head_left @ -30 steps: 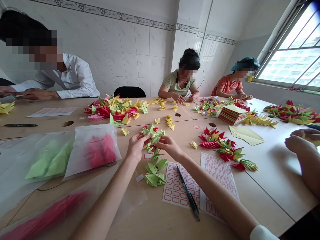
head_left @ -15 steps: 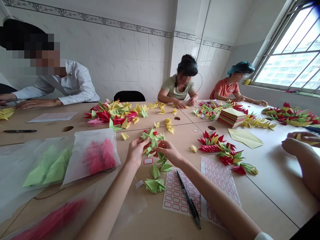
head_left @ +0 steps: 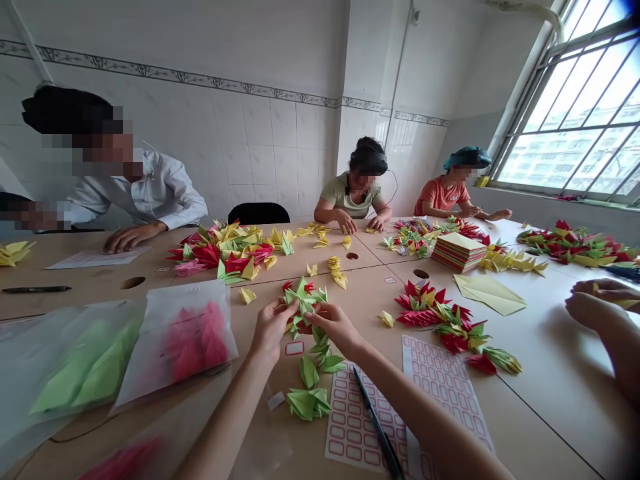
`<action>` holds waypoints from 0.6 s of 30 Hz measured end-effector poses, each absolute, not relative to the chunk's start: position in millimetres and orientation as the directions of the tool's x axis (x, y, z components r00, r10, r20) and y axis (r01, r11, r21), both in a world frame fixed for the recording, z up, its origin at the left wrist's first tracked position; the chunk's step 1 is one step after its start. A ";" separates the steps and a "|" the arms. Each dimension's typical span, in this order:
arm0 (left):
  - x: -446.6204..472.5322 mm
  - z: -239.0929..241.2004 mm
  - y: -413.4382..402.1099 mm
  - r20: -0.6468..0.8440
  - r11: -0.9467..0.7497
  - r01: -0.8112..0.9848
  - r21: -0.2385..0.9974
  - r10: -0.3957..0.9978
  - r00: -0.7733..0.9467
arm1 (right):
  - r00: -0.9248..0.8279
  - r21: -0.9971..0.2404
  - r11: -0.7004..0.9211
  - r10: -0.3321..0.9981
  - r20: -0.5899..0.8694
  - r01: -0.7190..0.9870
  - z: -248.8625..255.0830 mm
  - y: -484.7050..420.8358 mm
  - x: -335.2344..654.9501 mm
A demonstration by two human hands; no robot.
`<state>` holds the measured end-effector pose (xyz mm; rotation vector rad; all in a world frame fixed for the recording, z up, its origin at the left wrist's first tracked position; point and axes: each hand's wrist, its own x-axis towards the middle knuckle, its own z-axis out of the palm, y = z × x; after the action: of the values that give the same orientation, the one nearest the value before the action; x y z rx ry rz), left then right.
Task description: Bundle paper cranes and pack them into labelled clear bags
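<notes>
Between my hands is a light green origami piece, above the middle of the table. My left hand pinches it from the left with thumb and fingers. From the right, my right hand grips its lower side, its fingertips partly hidden by the paper. Red folded points show just behind it. Below my hands lie more green origami pieces, loose on the table. A blank red-edged label rests beside my left hand.
Label sheets and a black pen lie near my right forearm. Plastic bags with folded paper are on the left. Mixed origami piles, a square paper stack and several co-workers surround the table.
The view has tilted up a little, so the table sits lower. My hands keep their hold on the green piece. The co-worker in white has raised one hand and set the other on a sheet.
</notes>
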<state>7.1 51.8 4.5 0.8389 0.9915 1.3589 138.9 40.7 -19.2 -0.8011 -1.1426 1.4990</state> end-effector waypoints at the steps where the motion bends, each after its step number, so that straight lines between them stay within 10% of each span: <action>1: 7.0 4.6 51.8 -0.084 0.062 -0.387 0.920 0.996 -0.040 | -0.229 -0.936 -0.003 0.970 0.083 -0.353 -20.3 41.3 138.5; 18: 4.1 -0.2 56.8 -0.131 0.074 -0.472 0.878 0.988 -0.088 | -0.286 -0.950 -0.064 0.958 0.027 -0.304 -20.2 35.5 135.7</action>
<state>4.1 56.8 -0.2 0.7124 0.9706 1.4065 135.7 35.5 -20.2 -0.8315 -1.1601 1.5652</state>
